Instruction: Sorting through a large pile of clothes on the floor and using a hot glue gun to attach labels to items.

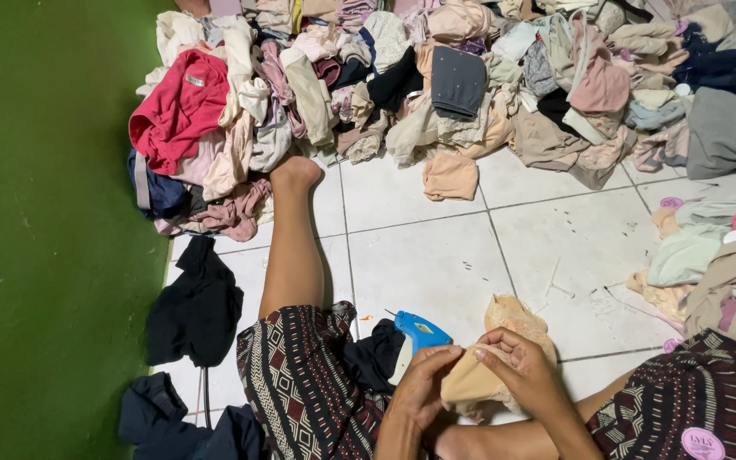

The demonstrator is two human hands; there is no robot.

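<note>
I sit on a white tiled floor [436, 255] with one bare leg stretched forward. Both hands hold a small beige piece of cloth [468, 381] in my lap. My left hand [423, 388] grips its left side, and my right hand [521, 370] pinches its top edge with the fingertips. A crumpled beige garment [517, 315] lies just behind the hands. A blue and white tagging gun [415, 334] rests on dark cloth [372, 356] right next to my left hand.
A big heap of mixed clothes [436, 85] fills the far side of the floor, with a red garment [179, 106] at its left. More pale clothes [709, 255] lie at the right. Dark garments [193, 307] lie by the green wall [44, 230].
</note>
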